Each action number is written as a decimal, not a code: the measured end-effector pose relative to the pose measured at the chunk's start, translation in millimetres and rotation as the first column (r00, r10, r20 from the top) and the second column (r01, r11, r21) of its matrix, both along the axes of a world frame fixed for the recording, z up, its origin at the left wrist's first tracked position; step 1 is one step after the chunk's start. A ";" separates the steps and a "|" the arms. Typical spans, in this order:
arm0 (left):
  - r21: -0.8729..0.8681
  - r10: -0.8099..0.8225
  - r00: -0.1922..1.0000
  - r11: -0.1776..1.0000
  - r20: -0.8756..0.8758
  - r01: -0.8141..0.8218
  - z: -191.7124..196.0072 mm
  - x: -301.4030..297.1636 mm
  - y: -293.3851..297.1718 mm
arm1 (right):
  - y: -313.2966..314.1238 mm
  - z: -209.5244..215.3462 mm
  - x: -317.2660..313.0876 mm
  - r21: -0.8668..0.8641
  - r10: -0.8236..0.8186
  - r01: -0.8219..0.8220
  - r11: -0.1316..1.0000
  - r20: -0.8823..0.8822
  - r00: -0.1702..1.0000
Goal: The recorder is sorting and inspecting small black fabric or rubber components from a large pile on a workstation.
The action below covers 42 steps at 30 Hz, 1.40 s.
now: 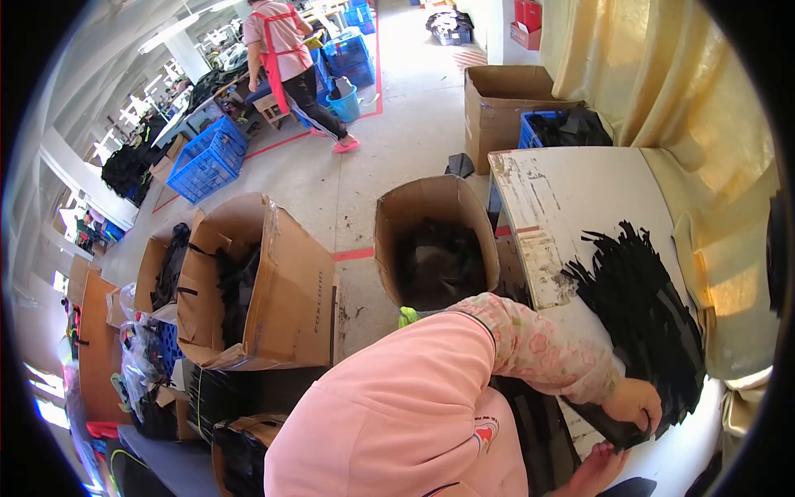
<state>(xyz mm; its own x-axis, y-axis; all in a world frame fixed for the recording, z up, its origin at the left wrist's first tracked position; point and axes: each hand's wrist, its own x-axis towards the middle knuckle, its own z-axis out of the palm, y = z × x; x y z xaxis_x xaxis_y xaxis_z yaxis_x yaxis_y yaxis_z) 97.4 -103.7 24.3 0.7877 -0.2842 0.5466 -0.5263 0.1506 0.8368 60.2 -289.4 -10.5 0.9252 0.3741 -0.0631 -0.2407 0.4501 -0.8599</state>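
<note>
My left arm, in a flowered sleeve, reaches across to the white table (571, 186) at the right. My left hand (633, 404) is closed, its fingers pinched on the edge of a black fabric piece (609, 426). Just below it, my right hand (599, 470) comes in from the lower edge, with its fingertips closed on the near edge of the same piece. Right beyond my hands lies a pile of black fabric strips (642, 306), fanned out with ragged ends. My pink shirt fills the lower middle.
An open cardboard box (383, 248) holding dark fabric stands left of the table. Farther left is a larger carton (302, 286) with black pieces. Beyond the table are a tall box (483, 124) and a blue crate (530, 132). A person (277, 45) in a red apron walks far off.
</note>
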 end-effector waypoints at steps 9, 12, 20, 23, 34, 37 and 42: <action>0.624 0.149 0.989 0.773 -0.009 -0.110 -33.3 16.9 -18.1 | -12.8 -3.0 9.2 -0.554 -0.166 0.445 0.704 0.481 0.861; 0.685 0.150 0.962 0.727 -0.227 0.048 -15.4 8.0 -11.2 | 11.2 32.7 -18.8 -0.701 -0.022 0.409 0.584 0.490 0.872; 0.412 -0.075 0.899 0.870 -0.432 0.270 -12.4 -9.7 -0.5 | -2.8 40.0 -24.5 -0.700 -0.069 0.304 0.646 0.342 0.937; 0.490 -0.158 0.906 0.798 -0.392 0.351 -11.1 -8.0 -4.1 | -20.0 22.4 -10.5 -0.586 -0.060 0.571 0.575 0.666 0.744; 0.779 -0.038 0.885 0.458 -0.464 0.428 -20.2 -22.0 75.6 | -73.7 8.3 -3.0 -0.658 -0.266 0.677 0.329 0.624 0.735; 0.840 -0.082 0.895 0.316 -0.438 0.440 -61.0 -34.4 102.3 | -112.5 -8.8 -26.1 -0.933 -0.058 0.349 0.083 0.345 0.937; 0.944 -0.130 0.936 -0.012 -0.328 0.329 -83.0 -37.8 81.4 | -126.2 -17.6 -6.1 -0.951 0.159 0.306 0.037 0.308 0.938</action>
<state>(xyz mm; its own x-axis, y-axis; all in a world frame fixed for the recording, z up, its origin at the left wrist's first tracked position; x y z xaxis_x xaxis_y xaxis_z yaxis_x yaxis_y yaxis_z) 59.6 -22.3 -58.7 0.5743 -0.6409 -0.5093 -0.5487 -0.7631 0.3415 54.2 -415.7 -28.2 0.9927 0.0986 -0.0700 0.0518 -0.8699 -0.4906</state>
